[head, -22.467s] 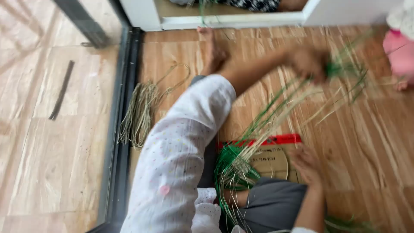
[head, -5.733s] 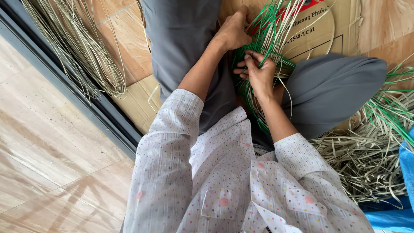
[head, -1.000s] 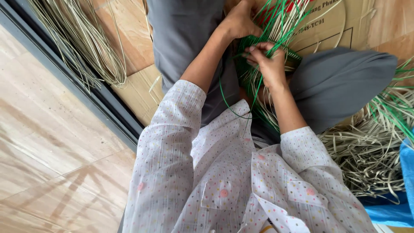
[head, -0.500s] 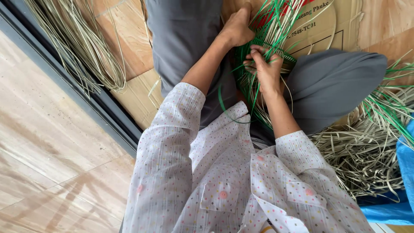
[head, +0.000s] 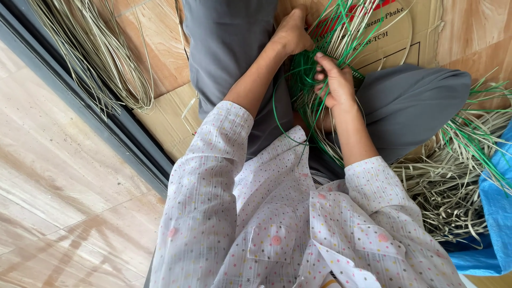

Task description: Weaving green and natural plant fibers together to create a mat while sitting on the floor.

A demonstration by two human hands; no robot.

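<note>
A woven piece of green and pale straw strips [head: 312, 85] rests in my lap between my grey-trousered legs. My left hand [head: 292, 36] presses down on its upper edge, fingers closed on the green strips. My right hand [head: 335, 81] pinches green strips at the piece's right side. Long loose green strips [head: 346, 26] fan upward from the work over a flattened cardboard box [head: 394, 37]. One thin green strand loops down toward my dotted white shirt.
A bundle of pale dry straw [head: 101, 58] lies at the upper left beside a dark sliding-door track [head: 80, 106]. Another heap of pale and green straw [head: 458, 176] sits at the right, next to a blue sheet [head: 496, 224]. Tiled floor lies left.
Over the last second both hands stayed on the woven piece, with my right hand shifting slightly among the green strips. Much earlier my arm was stretched out pulling long strips.
</note>
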